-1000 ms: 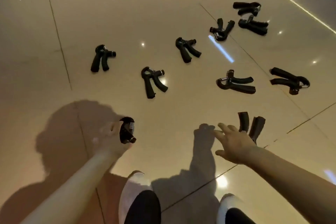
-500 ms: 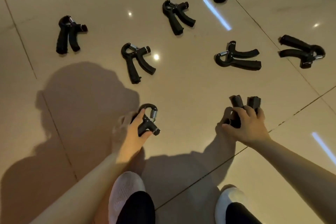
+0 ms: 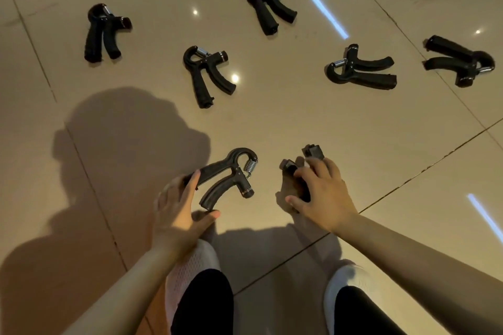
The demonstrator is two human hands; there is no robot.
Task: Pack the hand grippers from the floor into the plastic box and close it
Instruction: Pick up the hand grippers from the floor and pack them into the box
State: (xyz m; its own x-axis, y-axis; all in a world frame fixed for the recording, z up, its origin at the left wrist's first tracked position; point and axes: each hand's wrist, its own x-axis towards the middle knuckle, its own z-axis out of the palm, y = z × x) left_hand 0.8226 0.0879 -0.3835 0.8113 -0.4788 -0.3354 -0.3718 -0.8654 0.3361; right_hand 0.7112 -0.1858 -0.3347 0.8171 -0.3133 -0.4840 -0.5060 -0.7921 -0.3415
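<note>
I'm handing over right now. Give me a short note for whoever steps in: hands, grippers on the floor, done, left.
Left hand holds one hand gripper by its handles. Right hand grips a second gripper, mostly hidden under the fingers. Five loose grippers lie fully in view on the floor ahead, nearest at; parts of more show at the top edge. The plastic box is out of view. Nothing visibly packed; left: box everything, then close it.

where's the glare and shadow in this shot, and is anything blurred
Head view: ceiling lights glare off the glossy floor as bright dots and streaks; the person's shadow darkens the lower left; the left hand is slightly motion-blurred around its hand gripper; the right hand looks sharper.
</note>
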